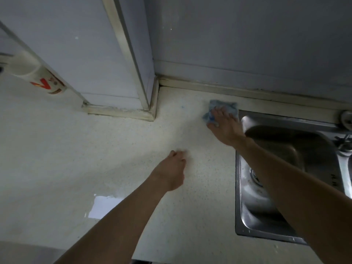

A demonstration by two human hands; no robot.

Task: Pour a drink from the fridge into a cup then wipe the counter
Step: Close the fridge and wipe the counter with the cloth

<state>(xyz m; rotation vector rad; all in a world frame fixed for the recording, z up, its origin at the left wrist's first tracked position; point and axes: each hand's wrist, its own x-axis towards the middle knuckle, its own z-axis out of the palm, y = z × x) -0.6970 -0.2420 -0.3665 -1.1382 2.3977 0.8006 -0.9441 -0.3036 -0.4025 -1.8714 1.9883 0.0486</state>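
Observation:
A blue cloth (227, 106) lies on the pale speckled counter (114, 149) near the back wall, just left of the sink. My right hand (222, 124) presses flat on the cloth with fingers spread. My left hand (172, 169) rests on the counter in the middle, its fingers curled under with nothing seen in them. A white paper cup (36, 73) with red print stands at the far left, partly cut by a wall corner strip. No drink container is in view.
A steel sink (266, 197) fills the right side, with a tap (344, 143) at its right edge. A protruding wall column (118, 92) meets the counter at the back left. A bright reflection (103, 205) marks the counter near the front.

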